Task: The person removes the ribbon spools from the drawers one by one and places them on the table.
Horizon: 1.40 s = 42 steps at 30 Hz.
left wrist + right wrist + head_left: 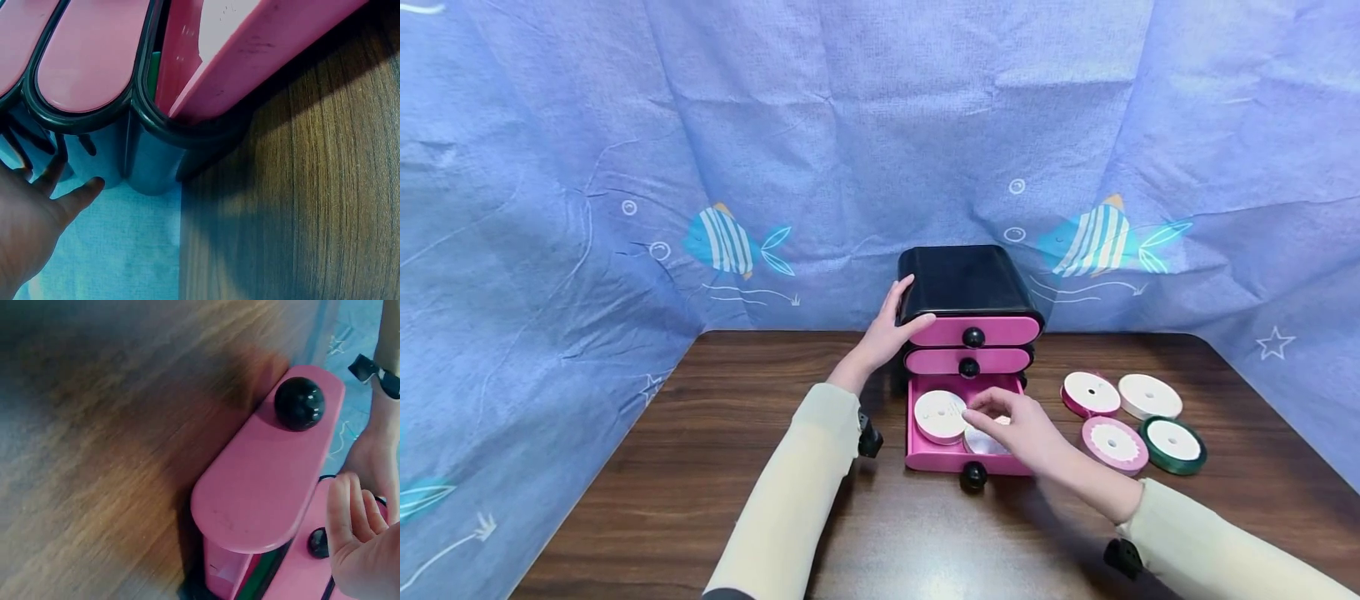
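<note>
A small black cabinet (pixel 966 279) with pink drawer fronts stands at the back of the table. Its bottom drawer (pixel 928 460) is pulled out, and two white-faced ribbon spools lie in it. My left hand (pixel 883 337) rests against the cabinet's left side, fingers spread. Over the drawer, my right hand (pixel 1018 425) has its thumb and index fingertips at the right edge of the left ribbon spool (pixel 938 415). Whether they pinch it cannot be told. Beneath that hand, the other ribbon spool (pixel 981 442) is partly covered. The right wrist view shows curled fingers (pixel 356 512) beside the drawer fronts.
Several ribbon spools lie right of the cabinet: a magenta one (pixel 1090 393), a white one (pixel 1150 396), a pink one (pixel 1114 444) and a green one (pixel 1172 444). Round black knobs (pixel 973 477) stick out from the drawers. A blue fish-print curtain (pixel 865 167) hangs behind the wooden table (pixel 700 475).
</note>
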### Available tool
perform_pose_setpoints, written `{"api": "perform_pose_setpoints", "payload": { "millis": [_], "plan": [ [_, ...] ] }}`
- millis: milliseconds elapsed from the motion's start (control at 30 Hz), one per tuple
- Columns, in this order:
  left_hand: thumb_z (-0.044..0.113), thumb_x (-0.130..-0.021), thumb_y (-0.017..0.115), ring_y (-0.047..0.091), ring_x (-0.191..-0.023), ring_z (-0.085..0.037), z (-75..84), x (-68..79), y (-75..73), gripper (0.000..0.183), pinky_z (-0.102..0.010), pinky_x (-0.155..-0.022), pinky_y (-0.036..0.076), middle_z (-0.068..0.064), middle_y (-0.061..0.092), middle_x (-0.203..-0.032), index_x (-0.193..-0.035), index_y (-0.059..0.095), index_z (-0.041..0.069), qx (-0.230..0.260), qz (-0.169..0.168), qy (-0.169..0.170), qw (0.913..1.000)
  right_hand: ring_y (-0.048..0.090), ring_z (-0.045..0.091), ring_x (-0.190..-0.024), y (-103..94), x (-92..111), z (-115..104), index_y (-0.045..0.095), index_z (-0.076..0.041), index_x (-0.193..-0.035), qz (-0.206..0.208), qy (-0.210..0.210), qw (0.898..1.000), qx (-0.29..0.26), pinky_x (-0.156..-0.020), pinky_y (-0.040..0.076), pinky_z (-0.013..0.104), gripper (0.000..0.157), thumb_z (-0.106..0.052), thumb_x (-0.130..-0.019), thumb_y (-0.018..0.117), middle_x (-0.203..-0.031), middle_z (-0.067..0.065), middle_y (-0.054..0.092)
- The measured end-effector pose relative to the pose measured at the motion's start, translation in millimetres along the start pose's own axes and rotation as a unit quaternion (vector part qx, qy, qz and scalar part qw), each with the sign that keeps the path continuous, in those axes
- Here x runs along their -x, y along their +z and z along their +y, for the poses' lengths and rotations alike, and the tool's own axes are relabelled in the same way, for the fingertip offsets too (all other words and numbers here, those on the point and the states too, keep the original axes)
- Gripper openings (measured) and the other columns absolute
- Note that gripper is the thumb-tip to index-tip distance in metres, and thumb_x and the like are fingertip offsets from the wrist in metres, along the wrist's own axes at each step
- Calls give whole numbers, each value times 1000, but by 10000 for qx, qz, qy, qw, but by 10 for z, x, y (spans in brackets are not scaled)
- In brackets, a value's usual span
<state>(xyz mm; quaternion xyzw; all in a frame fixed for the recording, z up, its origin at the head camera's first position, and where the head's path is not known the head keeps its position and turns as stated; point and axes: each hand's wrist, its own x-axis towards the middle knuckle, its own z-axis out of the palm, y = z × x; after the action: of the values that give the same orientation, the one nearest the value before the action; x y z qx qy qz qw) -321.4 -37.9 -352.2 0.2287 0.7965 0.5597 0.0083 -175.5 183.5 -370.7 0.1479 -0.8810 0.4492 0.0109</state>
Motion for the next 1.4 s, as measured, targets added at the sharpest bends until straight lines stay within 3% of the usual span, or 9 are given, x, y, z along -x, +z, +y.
{"api": "perform_pose_setpoints", "payload": {
  "millis": [233,567,800,1133,1400],
  "plan": [
    [44,-92,63,7,-147,-20,-9,-2,15,75,-56,-111,18,-4,-3,-163,-153,20,40,-25,98,38,9999,56,32,-115,126,-132,120,59,-1,-125,-155,-238,9982,520,-95,43,52,50,-35,-90,70,-122,15,62],
    [44,-91,63,9,-147,-20,-11,2,29,76,-55,-111,20,-4,-3,-163,-153,20,40,-40,72,30,10000,53,34,-116,326,-308,211,50,3,-134,-301,-230,9933,1088,-97,41,51,79,-42,-77,81,-128,22,54],
    [45,-90,63,10,-146,-20,-15,-7,32,76,-55,-111,20,-4,-2,-163,-153,21,40,-43,122,57,9999,50,36,-120,349,-390,243,46,2,-138,-466,-99,9937,1014,-99,38,52,84,-38,-75,83,-133,25,51],
    [44,-91,64,9,-146,-20,-41,-16,26,76,-54,-111,20,-4,-2,-163,-153,20,40,-105,142,60,9998,51,38,-119,385,-460,287,42,6,-139,-683,-269,9875,1395,-98,40,53,93,-37,-70,87,-131,27,52],
    [44,-91,63,10,-146,-20,-42,-21,32,76,-54,-111,20,-5,-2,-163,-153,19,40,-114,165,69,9998,49,39,-122,404,-470,302,47,6,-136,-687,-392,9858,1480,-100,38,53,87,-36,-70,87,-133,24,52]
  ]
}}
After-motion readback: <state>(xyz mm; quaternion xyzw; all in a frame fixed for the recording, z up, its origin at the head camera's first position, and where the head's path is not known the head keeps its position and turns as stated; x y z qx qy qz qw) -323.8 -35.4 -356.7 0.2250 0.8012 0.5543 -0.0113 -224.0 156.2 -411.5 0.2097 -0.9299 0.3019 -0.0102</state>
